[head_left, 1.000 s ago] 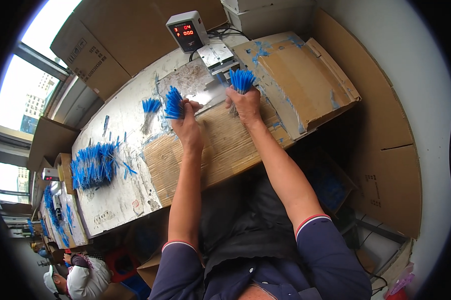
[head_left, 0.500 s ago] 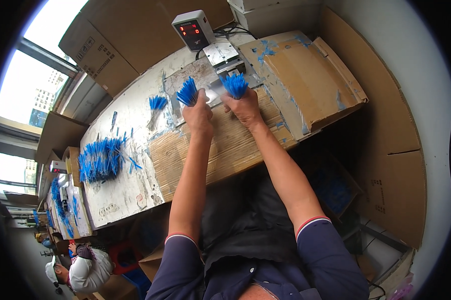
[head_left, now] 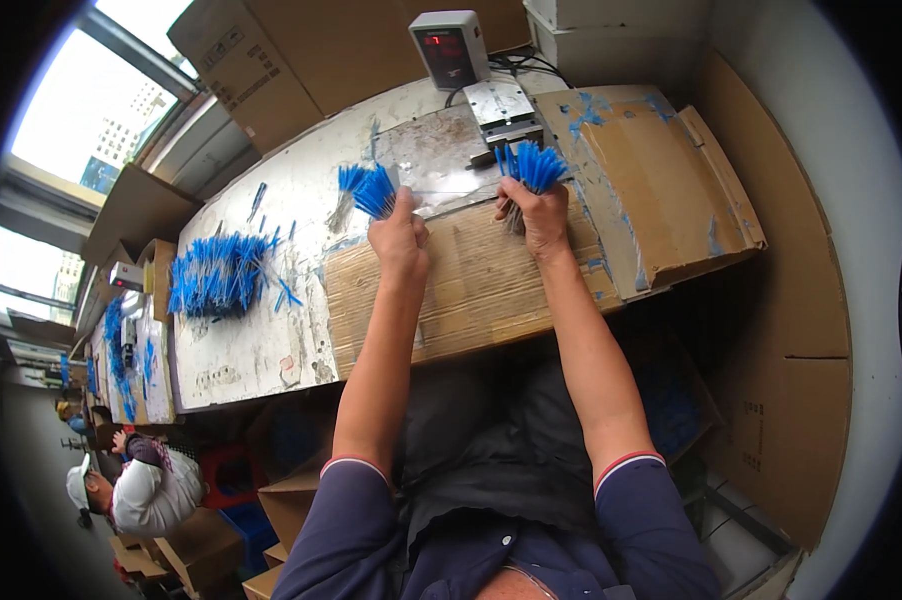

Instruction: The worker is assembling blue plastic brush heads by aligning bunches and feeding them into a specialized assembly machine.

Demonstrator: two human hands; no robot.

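My left hand (head_left: 399,242) is closed around a bundle of thin blue-tipped strands (head_left: 375,192), tips pointing up and away. Just behind that bundle, a smaller blue-tipped bunch (head_left: 349,180) lies on the table. Closed on a second bundle of blue-tipped strands (head_left: 537,166) is my right hand (head_left: 543,216), its pale stems showing below the fingers. This bundle is in front of a metal block device (head_left: 499,105), beside a metal plate (head_left: 431,150). Both hands are above a corrugated cardboard sheet (head_left: 461,290).
A large pile of blue-tipped strands (head_left: 221,275) lies on the white table (head_left: 241,365) at left. A box with a red display (head_left: 451,50) stands at the back. A taped cardboard box (head_left: 671,190) is on the right. A co-worker (head_left: 156,490) sits at the lower left.
The view has swung left, so the table appears farther right. My hands are wider apart, the left bundle nearer the small bunch. The red display reads differently.
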